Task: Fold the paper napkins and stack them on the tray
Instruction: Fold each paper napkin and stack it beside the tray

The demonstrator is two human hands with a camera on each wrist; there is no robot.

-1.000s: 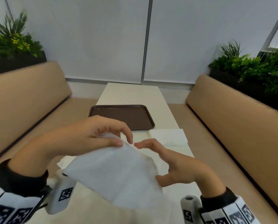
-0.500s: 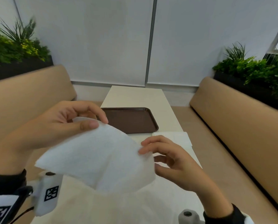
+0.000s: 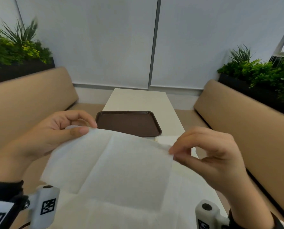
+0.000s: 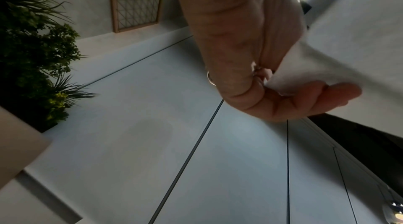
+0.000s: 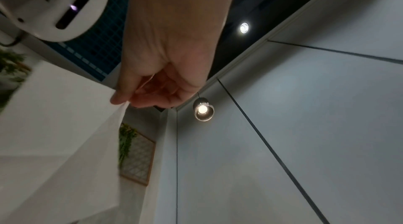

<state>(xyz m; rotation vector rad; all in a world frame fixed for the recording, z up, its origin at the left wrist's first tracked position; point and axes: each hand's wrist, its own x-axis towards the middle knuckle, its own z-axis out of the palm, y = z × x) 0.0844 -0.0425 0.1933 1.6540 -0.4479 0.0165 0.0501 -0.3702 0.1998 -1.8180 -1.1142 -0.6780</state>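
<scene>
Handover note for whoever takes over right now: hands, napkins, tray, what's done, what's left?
Left hand: pinches the far left corner of the unfolded white paper napkin, held up over the table.
Right hand: pinches its far right corner.
Brown rectangular plastic tray: nothing on it.
More white napkins lie near the tray's right corner; whether folded, unclear.
Done: nothing stacked.
Left: fold this one, then the rest, stack on tray.

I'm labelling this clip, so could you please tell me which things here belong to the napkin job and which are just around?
Job:
- napkin, pinched at its far corners by left hand and right hand
- tray, nothing on it
- folded napkin beside the tray

Just around:
- table
- benches
- plants
</scene>
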